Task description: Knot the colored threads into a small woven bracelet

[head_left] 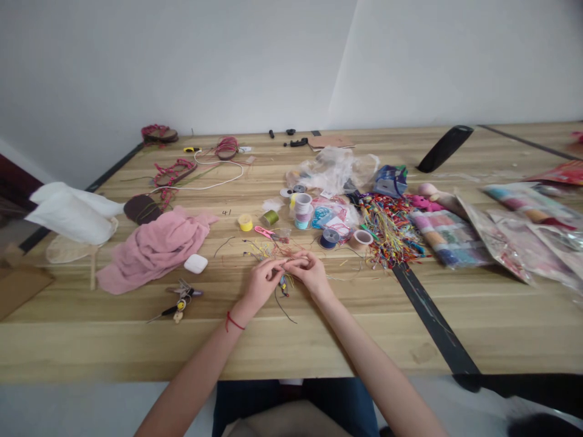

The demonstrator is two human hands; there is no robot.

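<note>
My left hand (263, 282) and my right hand (310, 276) meet over the table, fingertips pinched close together on thin cord (296, 255). Reddish strands show around the fingertips, but the exact spot where they are gripped is too small to make out. Just below the fingers lies a small blue, yellow and red piece (284, 285), and a dark loose cord (286, 312) trails from it toward me. Beyond my hands are pink-handled snips (264, 232), a yellow spool (245, 223), a green spool (270, 218) and a dark blue spool (330, 238).
A heap of multicoloured cords (392, 227) and bagged thread packs (450, 237) lie to the right. On the left are a pink cloth (159, 249), a white case (195, 263) and keys (182, 300). A black upright object (445, 149) stands at the back right.
</note>
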